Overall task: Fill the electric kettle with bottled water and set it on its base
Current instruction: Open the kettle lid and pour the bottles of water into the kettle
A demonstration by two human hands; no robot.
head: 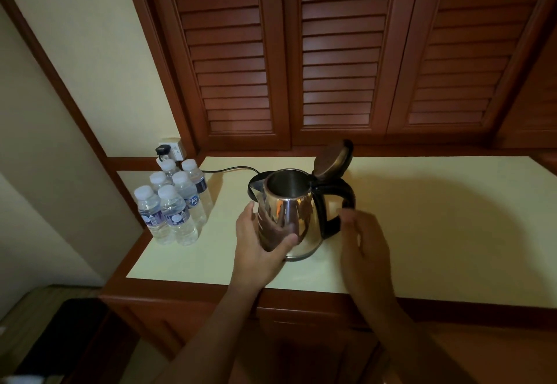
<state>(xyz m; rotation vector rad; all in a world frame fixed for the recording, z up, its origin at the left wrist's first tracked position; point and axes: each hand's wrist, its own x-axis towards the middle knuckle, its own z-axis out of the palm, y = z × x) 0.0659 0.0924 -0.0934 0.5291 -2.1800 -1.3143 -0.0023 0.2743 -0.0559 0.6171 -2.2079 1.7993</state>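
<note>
two bare forearms reach up from the bottom edge to the kettle. the left hand [259, 245] grips the kettle [289, 212] low on its shiny steel body, thumb laid across the front and fingers wrapped round the far side. the right hand [364, 242] is blurred, its fingers loosely bent and close together just beside the foot of the black handle [337, 199]; whether they touch it i cannot tell.

the kettle is near the middle of the cream countertop [437, 227], leaning a little, with its lid [333, 159] hinged up and the inside showing bare metal. whether its bottom rests on the counter i cannot tell. just behind it to the left, the black rim of the base [252, 188] shows, partly hidden by the kettle. a black cord [229, 169] runs from there along the counter to a plug [162, 150] in the wall socket [176, 147].

six capped water bottles [171, 206] stand clustered at the counter's left end, well apart from the kettle. brown louvred doors [331, 52] rise behind the counter.
</note>
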